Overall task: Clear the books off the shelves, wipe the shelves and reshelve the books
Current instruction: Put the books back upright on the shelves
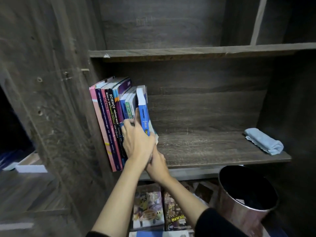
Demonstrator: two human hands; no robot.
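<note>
dusty_spines: Black sleeves (pixel 218 223) at the very bottom, then bare forearms reaching up to the middle shelf (pixel 213 149). Both hands are bunched at the left end of it, right where the books are.

kay_77: ok, but what are the hands actually doing?

dusty_spines: So the left hand (pixel 136 141) is on top, fingers bent a little and pressing on the spines of the row of books (pixel 109 120), with 1 finger up alongside the blue book (pixel 143 113). It doesn't look wrapped round anything. Just under it, touching the left wrist, is the right hand (pixel 158 165), down at the foot of the blue book. Its fingers are hidden behind the other hand, so I can't tell if it's gripping or only pushing.

kay_77: and the blue one is in the row?

dusty_spines: Yep, standing at the right end of it, bottom pages splayed a bit. The row stands against the left wall of the bookcase, with a tall pink one outermost.

kay_77: anything else around?

dusty_spines: Folded light blue cloth (pixel 264 141) at the far right end of the same shelf, well apart from the books. A shiny bin (pixel 239 219) with a dark inside stands lower right, below the shelf, and 2 colourful books (pixel 148 207) lie face up on the level beneath the hands.
</note>
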